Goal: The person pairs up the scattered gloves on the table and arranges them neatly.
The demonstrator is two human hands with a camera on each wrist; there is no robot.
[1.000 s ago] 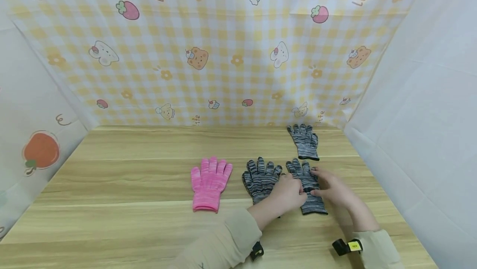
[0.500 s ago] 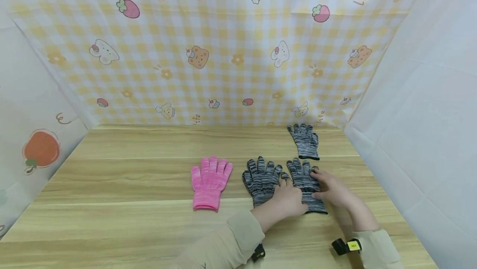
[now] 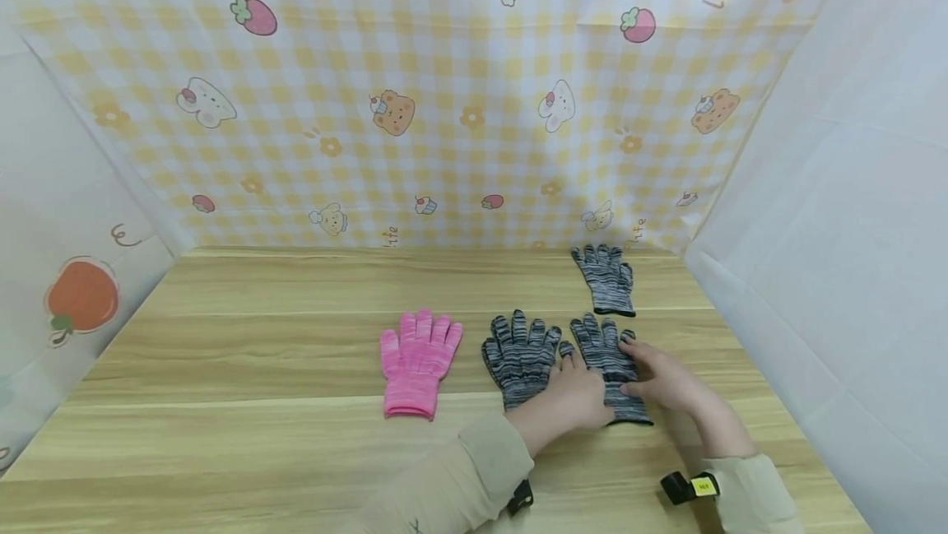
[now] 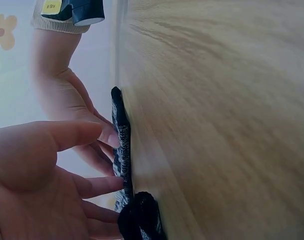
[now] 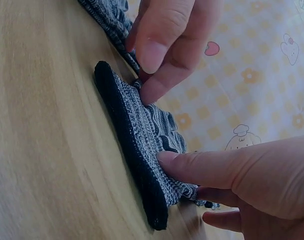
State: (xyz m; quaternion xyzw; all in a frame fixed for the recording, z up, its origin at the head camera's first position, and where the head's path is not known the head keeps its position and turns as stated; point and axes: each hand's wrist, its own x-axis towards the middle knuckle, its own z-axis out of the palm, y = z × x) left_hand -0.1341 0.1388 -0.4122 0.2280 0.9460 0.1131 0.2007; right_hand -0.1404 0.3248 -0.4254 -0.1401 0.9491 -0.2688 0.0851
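A grey-and-black knit glove [image 3: 598, 345] lies flat on the table, fingers pointing away, between my two hands. My left hand [image 3: 578, 398] is at its left side, fingers fairly straight and touching the glove near its thumb. On the other side, my right hand [image 3: 666, 378] rests its thumb [image 5: 179, 165] on the knit above the black-edged cuff [image 5: 132, 150], with its fingers spread along the right edge. A second grey knit glove [image 3: 521, 357] lies just to the left, its cuff hidden behind my left hand and forearm.
Farther left lies a pink knit glove [image 3: 416, 369]. Another grey glove [image 3: 609, 283] lies at the back right, near the checked curtain [image 3: 474, 164]. A white cloth wall [image 3: 837, 213] borders the wooden table [image 3: 244, 369] on the right.
My left hand has slid down the glove toward its cuff, uncovering the glove's thumb. The right hand stays almost in place, and the other gloves have not moved.
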